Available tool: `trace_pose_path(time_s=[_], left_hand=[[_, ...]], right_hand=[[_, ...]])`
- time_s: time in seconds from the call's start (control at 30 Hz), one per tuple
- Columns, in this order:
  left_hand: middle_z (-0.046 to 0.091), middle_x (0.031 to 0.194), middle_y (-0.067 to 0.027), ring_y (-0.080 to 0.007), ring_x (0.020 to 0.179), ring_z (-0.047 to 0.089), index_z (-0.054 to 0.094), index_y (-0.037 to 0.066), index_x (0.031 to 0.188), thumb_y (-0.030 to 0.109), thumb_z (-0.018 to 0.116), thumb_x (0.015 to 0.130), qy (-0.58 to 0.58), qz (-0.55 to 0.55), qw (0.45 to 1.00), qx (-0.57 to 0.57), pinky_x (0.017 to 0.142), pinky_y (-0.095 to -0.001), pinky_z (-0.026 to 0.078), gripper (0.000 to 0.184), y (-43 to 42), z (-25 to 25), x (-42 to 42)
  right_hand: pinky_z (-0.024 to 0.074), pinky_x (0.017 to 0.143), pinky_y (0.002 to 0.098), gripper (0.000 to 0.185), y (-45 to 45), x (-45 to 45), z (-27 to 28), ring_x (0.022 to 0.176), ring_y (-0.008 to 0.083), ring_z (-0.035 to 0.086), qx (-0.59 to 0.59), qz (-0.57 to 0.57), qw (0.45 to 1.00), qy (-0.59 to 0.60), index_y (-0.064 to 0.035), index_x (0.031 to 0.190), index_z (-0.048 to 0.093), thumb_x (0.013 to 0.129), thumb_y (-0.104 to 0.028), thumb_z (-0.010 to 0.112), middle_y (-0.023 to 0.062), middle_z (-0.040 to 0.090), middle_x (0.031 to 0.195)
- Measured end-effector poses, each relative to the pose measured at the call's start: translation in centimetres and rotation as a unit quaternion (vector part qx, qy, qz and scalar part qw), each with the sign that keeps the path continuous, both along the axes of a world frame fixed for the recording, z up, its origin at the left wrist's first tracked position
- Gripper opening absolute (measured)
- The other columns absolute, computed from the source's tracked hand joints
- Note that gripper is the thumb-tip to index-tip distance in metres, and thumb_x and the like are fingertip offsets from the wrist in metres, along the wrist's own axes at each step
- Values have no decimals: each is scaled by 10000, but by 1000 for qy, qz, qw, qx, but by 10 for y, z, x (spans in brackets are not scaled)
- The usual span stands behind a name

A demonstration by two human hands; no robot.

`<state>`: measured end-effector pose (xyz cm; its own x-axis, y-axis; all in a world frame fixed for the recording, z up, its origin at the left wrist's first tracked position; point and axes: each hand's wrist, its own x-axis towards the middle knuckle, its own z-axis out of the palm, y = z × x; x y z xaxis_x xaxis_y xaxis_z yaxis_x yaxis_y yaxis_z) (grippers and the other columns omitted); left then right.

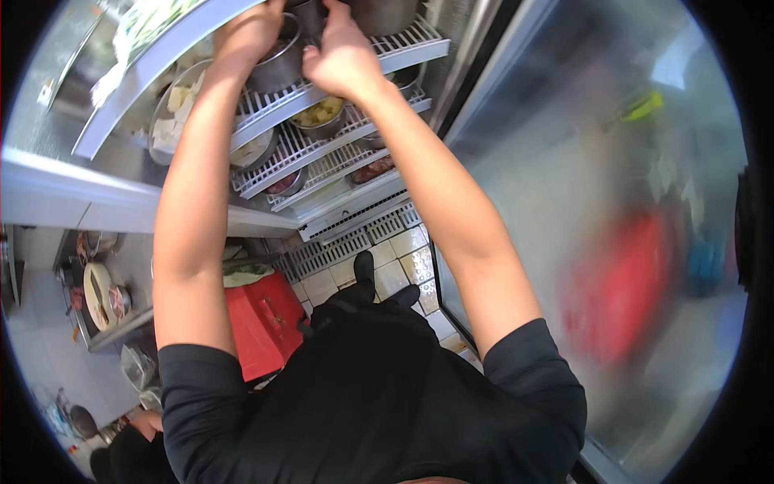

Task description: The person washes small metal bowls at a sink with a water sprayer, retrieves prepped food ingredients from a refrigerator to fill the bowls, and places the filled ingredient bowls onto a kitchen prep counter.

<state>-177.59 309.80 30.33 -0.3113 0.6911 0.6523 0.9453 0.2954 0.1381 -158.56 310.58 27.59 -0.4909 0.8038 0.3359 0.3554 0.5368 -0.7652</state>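
Both my arms reach up into an open refrigerator with wire shelves. My left hand (251, 34) is at the upper shelf, its fingers largely cut off by the top edge of the view. Beside it stands a round metal pot (278, 68). My right hand (345, 58) is curled against the side of a dark metal container (308, 18) between the two hands, with the thumb low on it. Another large metal pot (385, 14) stands to the right of my right hand.
Lower wire shelves (310, 149) hold a metal bowl of yellow pieces (318, 114) and bowls of meat. White blocks (173, 121) sit in a bowl at left. The glass door (548, 169) is open on the right. A red box (262, 323) stands by my feet; a person's arm (147, 423) shows lower left.
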Motion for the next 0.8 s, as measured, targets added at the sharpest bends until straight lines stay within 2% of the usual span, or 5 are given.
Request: trace_pose_path(time_s=[0.33, 0.53, 0.6, 0.63, 0.8], left_hand=[[646, 1004, -125, -333, 959, 601, 667, 48, 992, 120, 763, 744, 48, -245, 954, 169, 892, -414, 480, 275, -154, -31, 106], [636, 862, -132, -326, 847, 614, 661, 43, 856, 180, 690, 839, -218, -382, 890, -120, 773, -417, 501, 141, -232, -181, 163], [637, 820, -155, -345, 817, 619, 672, 41, 843, 240, 651, 883, -286, -328, 870, -230, 736, -427, 506, 205, -266, -240, 156], [640, 808, -165, -356, 811, 621, 676, 41, 840, 272, 635, 898, -321, -294, 858, -272, 730, -433, 507, 241, -285, -262, 149], [690, 1012, -180, -356, 970, 660, 714, 64, 934, 419, 574, 896, -336, -147, 763, -532, 829, -427, 529, 383, -379, -371, 62]], right_hand=[[492, 909, 335, 373, -105, 113, -62, 1014, 233, 631, -32, 124, 976, 178, 7, 1204, 565, 844, -44, 649, 149, 633, 1102], [512, 865, 321, 240, -199, 231, -369, 1003, 167, 633, -401, 2, 911, 100, -22, 1160, 584, 956, -148, 588, 87, 649, 1092], [475, 742, 333, 196, -267, 337, -511, 904, 177, 606, -657, 52, 746, -92, -99, 977, 662, 964, -266, 559, 84, 670, 900], [407, 486, 356, 311, -337, 393, -608, 540, 187, 507, -721, -51, 681, -115, -77, 771, 564, 956, -301, 452, 42, 518, 629], [287, 742, 662, 461, -403, 566, -492, 982, 411, 456, -679, -553, 423, 232, -134, 1197, 469, 921, -502, 447, 134, 527, 1090]])
